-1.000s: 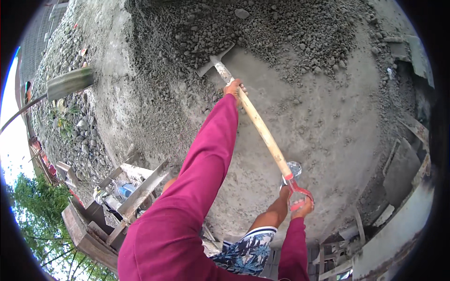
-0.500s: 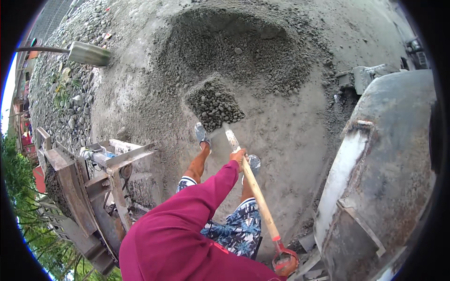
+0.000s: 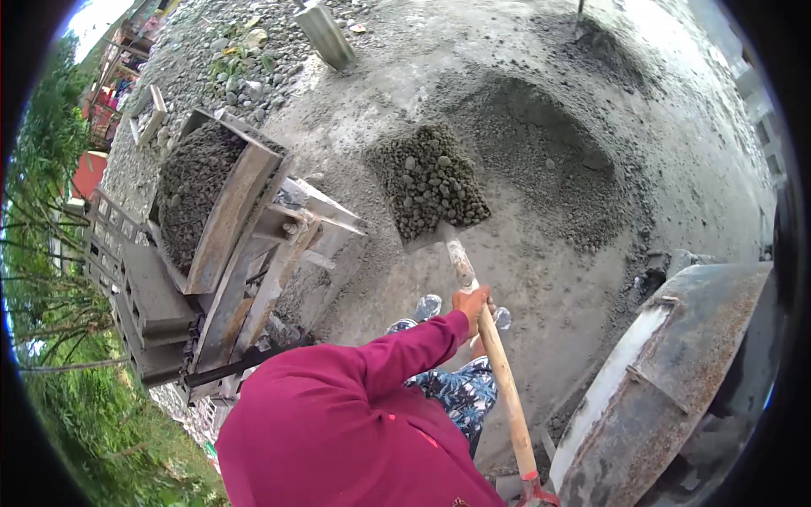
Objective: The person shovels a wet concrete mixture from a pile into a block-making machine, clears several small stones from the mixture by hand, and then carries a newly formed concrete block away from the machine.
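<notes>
My left hand (image 3: 475, 306), at the end of a maroon sleeve, is closed around the upper wooden shaft of a shovel (image 3: 504, 372). The shovel's square blade points away from me, heaped with damp grey gravelly mix (image 3: 429, 182). It appears raised over the concrete floor, left of a hollowed mound of the same mix (image 3: 541, 160). The shovel's red handle end runs off the lower edge, and my right hand is out of the picture there. To the left, a rusty steel frame (image 3: 253, 279) carries a tray filled with dark mix (image 3: 198, 190).
A large rusty curved metal vessel (image 3: 676, 372) stands close on my right. Grey concrete blocks (image 3: 152, 291) lie beyond the frame on the left. Loose stones (image 3: 245, 80) cover the far left, near a grey metal blade-like piece (image 3: 325, 35). Green plants (image 3: 93, 406) border the lower left.
The loaded shovel has swung left toward the steel frame and appears lifted. The view has turned left, showing the mix-filled tray more fully. My right hand has dropped out of view.
</notes>
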### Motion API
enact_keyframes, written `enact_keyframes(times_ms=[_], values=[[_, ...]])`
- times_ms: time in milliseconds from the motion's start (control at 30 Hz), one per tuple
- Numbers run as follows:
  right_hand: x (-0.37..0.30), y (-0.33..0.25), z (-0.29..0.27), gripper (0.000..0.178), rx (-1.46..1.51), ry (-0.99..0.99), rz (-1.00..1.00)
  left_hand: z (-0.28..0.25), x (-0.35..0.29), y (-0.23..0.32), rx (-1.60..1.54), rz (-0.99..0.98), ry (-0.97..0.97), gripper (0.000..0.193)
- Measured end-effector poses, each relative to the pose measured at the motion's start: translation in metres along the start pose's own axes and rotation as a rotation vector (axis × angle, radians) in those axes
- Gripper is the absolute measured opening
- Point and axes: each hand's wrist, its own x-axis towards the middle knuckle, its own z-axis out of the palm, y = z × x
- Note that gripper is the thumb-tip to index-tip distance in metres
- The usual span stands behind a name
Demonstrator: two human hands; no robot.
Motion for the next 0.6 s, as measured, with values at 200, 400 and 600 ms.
enact_keyframes(times_ms=[200, 400, 600], values=[[0.003, 0.026, 0.090, 0.016, 0.062, -0.533, 0.236, -0.096, -0.099, 0.210, 0.075, 0.486, 0.116, 0.017], [0.016, 0.077, 0.226, 0.012, 0.006, -0.703, 0.569, -0.227, -0.203, 0.333, 0.208, 0.787, 0.507, 0.034], [0.066, 0.101, 0.300, 0.014, -0.545, -1.143, 0.979, -0.349, -0.200, 0.308, 0.479, 0.938, 1.118, 0.047]])
